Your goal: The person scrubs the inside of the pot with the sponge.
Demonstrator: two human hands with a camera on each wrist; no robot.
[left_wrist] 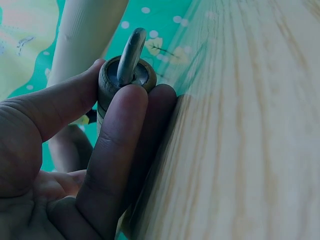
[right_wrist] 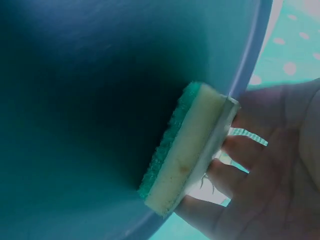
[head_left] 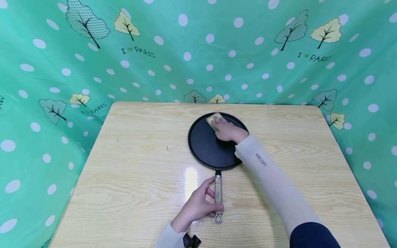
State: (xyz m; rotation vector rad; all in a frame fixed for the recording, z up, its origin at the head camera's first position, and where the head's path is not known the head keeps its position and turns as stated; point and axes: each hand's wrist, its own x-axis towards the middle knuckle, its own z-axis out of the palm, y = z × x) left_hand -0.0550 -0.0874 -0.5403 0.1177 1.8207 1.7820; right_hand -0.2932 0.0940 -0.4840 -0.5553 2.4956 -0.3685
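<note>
A flat, round black frying pan (head_left: 203,146) lies on the table, its wooden handle (head_left: 218,189) toward me. My left hand (head_left: 200,205) holds that handle near its end, thumb on one side and fingers on the other; the metal hanging ring (left_wrist: 132,55) sticks out past them. Near the pan's far rim my right hand (head_left: 227,131) presses a pale sponge (head_left: 214,120) with its fingers laid over the back. In the right wrist view, the sponge's green scouring layer (right_wrist: 172,135) faces the pan's black surface and the fingers rest along its pale back.
The light wood table (head_left: 133,165) runs out on all sides of the pan. Behind it and at both sides hangs a green cloth (head_left: 173,44) with white dots and trees. My right sleeve (head_left: 273,182) crosses over the pan's right edge.
</note>
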